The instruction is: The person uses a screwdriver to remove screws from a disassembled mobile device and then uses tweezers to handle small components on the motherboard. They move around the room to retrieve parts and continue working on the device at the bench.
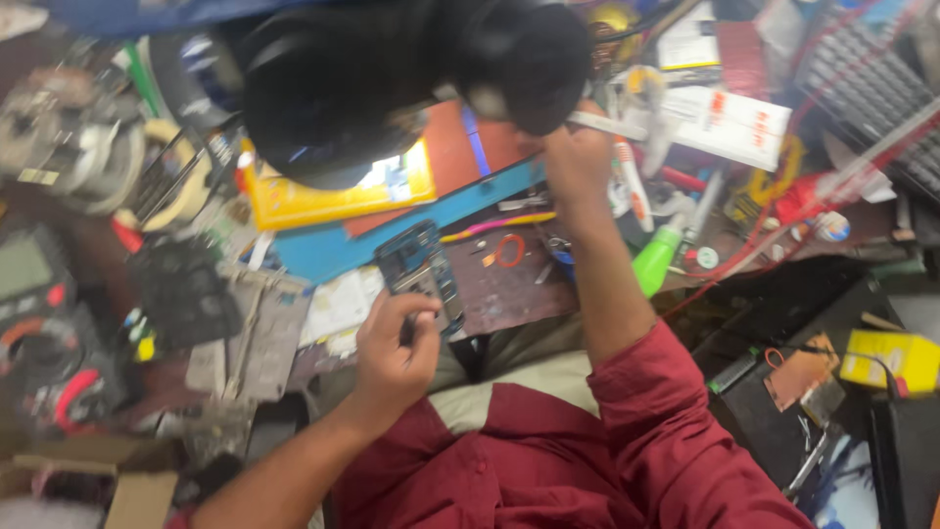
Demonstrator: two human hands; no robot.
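Two hands busy in the head view: the left hand pinches the near edge of a blue opened phone board lying on the brown mat. The right hand is clenched around a thin white tool further back. Honestly, with this clutter, an elbow could knock the green bottle over.

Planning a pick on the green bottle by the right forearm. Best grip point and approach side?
Take the green bottle on its body, from the outer right side. It lies tilted, its narrow whitish top pointing up into the tool clutter, and the right forearm blocks its left flank. The lower body is the widest bare part. A judgement only: the picture is blurred.
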